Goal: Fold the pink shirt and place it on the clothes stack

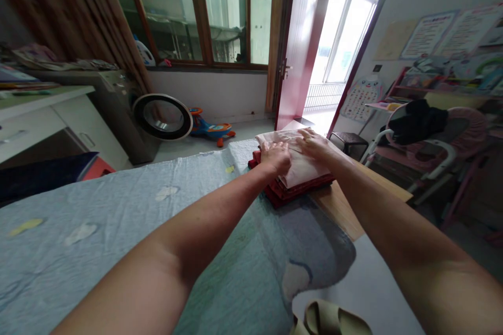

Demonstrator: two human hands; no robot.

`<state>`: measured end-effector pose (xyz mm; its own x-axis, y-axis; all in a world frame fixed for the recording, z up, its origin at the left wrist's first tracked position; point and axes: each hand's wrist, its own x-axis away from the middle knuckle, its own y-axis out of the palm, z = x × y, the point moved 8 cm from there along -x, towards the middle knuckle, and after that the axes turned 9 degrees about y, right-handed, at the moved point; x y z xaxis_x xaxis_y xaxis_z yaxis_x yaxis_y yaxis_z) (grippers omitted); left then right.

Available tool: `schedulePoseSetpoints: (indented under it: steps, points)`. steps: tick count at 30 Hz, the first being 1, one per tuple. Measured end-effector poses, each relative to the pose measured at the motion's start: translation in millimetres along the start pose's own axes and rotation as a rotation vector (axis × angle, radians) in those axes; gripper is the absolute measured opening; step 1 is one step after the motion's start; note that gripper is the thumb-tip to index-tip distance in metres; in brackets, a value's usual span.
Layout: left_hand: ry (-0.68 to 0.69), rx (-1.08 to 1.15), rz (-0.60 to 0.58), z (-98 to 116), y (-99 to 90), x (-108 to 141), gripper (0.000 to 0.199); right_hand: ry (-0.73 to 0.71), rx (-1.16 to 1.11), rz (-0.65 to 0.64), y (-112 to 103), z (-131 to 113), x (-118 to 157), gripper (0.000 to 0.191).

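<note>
A folded pale pink cloth (302, 167) lies on top of folded dark red cloths (283, 194), stacked at the far right part of the blue-grey patterned bedspread (188, 188). On the pale cloth's left part rests my left hand (277, 157), its fingers pointing away from me and partly bent. My right hand (313, 144) lies flat on the same cloth, farther back and to the right, with its fingers spread. Both hands touch the cloth from above, and neither is wrapped round it.
A beige fabric item (332, 319) is at the bottom edge. Beyond the bed are a washing machine with its round door (163, 116) open, a blue and orange ride-on toy (212, 130), a dark stool (349, 138) and a pink high chair (436, 152).
</note>
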<state>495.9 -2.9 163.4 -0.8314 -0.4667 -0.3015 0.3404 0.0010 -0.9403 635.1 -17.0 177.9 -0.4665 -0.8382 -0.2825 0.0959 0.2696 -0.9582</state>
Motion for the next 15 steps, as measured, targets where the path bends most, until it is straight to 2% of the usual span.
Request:
schedulePoseSetpoints:
  steps: [2,4,15]
  points:
    - [-0.006,-0.046,-0.120,-4.2,15.5,-0.2,0.055,0.024,-0.031,-0.071,16.5,-6.6,3.1,0.053]
    - [-0.026,-0.069,-0.169,-8.6,24.2,4.0,0.060,0.081,-0.068,-0.131,28.8,-5.6,6.2,0.060]
    - [-0.174,0.032,-0.231,-39.2,36.3,26.9,0.083,0.087,-0.098,-0.228,40.4,-7.2,7.3,0.065]
